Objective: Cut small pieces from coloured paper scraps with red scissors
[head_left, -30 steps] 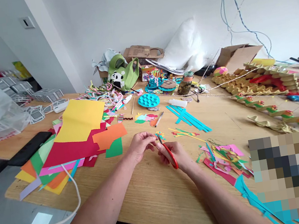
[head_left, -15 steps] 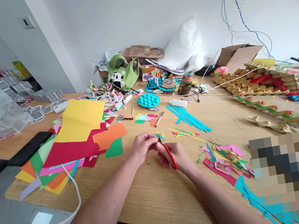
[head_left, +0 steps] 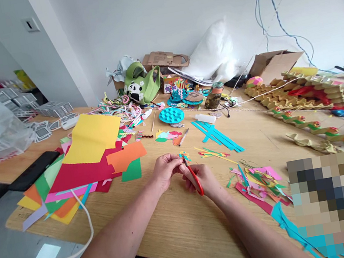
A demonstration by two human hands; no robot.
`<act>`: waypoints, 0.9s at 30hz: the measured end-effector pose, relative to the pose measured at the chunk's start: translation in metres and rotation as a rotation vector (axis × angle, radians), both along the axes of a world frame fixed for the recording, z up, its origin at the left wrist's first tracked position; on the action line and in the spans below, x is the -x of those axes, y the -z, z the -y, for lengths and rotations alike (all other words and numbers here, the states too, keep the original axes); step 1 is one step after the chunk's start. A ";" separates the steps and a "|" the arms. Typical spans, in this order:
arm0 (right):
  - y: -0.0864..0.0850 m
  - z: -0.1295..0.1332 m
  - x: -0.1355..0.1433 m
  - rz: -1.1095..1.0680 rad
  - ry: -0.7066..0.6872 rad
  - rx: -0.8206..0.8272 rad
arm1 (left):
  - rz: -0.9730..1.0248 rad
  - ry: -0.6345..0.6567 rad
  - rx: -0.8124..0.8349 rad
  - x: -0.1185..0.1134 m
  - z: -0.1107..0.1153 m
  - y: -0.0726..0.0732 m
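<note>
My right hand [head_left: 206, 179] is closed around red-handled scissors [head_left: 196, 180], whose dark blades point away from me. Just left of it, my left hand [head_left: 166, 170] is pinched close to the blades; what its fingertips hold is too small and hidden to name. Beyond the blades lies a little heap of tiny coloured paper bits [head_left: 186, 155]. Thin yellow, red and green paper strips [head_left: 212, 153] rest to the right of that heap. Farther back are cut paper shapes [head_left: 168, 135] and a pen [head_left: 183, 137].
Coloured paper sheets [head_left: 91, 138] pile up at left beside a black phone-like slab [head_left: 35, 170]. Blue strips [head_left: 217, 135], a white bottle [head_left: 205, 118] and a blue scalloped plate [head_left: 171, 115] lie beyond. Paper scraps [head_left: 260, 184] and egg-carton pieces [head_left: 309, 123] are at right.
</note>
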State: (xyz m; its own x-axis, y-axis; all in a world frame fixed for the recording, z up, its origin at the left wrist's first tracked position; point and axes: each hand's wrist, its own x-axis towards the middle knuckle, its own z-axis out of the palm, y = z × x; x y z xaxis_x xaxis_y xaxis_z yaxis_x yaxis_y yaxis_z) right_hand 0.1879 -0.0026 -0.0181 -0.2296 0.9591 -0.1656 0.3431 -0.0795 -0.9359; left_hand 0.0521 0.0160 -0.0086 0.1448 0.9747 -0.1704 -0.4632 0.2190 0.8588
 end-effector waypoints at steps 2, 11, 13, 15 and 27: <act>-0.001 0.000 0.000 -0.003 0.003 0.005 | 0.003 -0.005 0.001 0.000 0.000 0.000; -0.002 -0.001 0.001 -0.009 0.015 0.014 | 0.005 0.001 -0.003 -0.001 0.000 0.000; -0.002 0.000 0.001 -0.009 0.018 0.013 | 0.013 0.007 -0.003 0.000 0.000 0.001; -0.002 0.000 0.001 -0.009 0.020 0.011 | 0.023 0.017 0.002 0.000 0.000 0.001; 0.000 0.000 -0.001 -0.003 0.023 -0.001 | 0.028 0.047 0.029 0.001 0.000 0.000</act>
State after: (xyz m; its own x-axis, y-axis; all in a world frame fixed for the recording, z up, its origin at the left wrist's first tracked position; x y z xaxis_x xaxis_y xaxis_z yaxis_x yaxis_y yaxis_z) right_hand 0.1887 -0.0026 -0.0185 -0.2082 0.9642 -0.1643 0.3385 -0.0865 -0.9370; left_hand 0.0514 0.0165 -0.0084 0.1952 0.9614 -0.1940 -0.4760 0.2658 0.8383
